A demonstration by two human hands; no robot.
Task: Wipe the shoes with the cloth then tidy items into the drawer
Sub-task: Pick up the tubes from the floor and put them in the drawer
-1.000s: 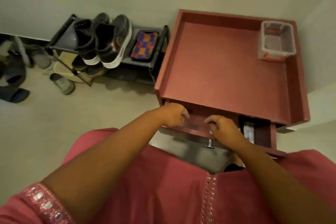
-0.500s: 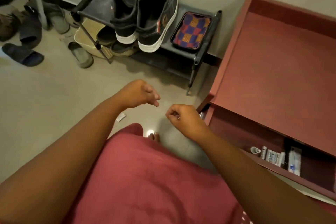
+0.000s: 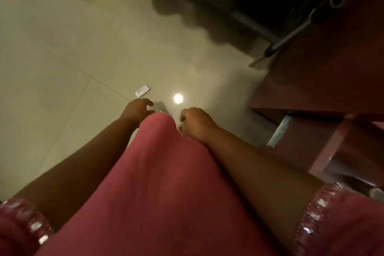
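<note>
Both hands have dropped from chest height toward the floor since half a second ago, and the head view has tipped down so far that the shoes and the checked cloth have slid out of the top of the frame; from the head camera, the left hand (image 3: pixel 138 108) now hovers low over the pale floor (image 3: pixel 62 58), its grip loosely curled with the fingertips apart and holding nothing, just short of a small white packet (image 3: pixel 142 90) that lies flat on the tiles a little beyond those fingers; that item is probably the reason for the bend, a stray thing to be gathered for tidying; the right hand (image 3: pixel 195 122) hangs beside it past the pink garment (image 3: pixel 166 183), knuckles up and fingers curled under, and whether that grip pinches anything I cannot tell, though something pale shows below it; to the right of the right grip stands the red cabinet (image 3: pixel 324 64), with the drawer (image 3: pixel 307 137) pulled out below its top, left open presumably so that picked-up things can go straight in; its contents are hidden from this angle; up beyond both grips the dark shoe rack (image 3: pixel 280 33) shows only its blurred metal frame; a round lamp reflection (image 3: pixel 178 97) glares on the floor between the two hands.
</note>
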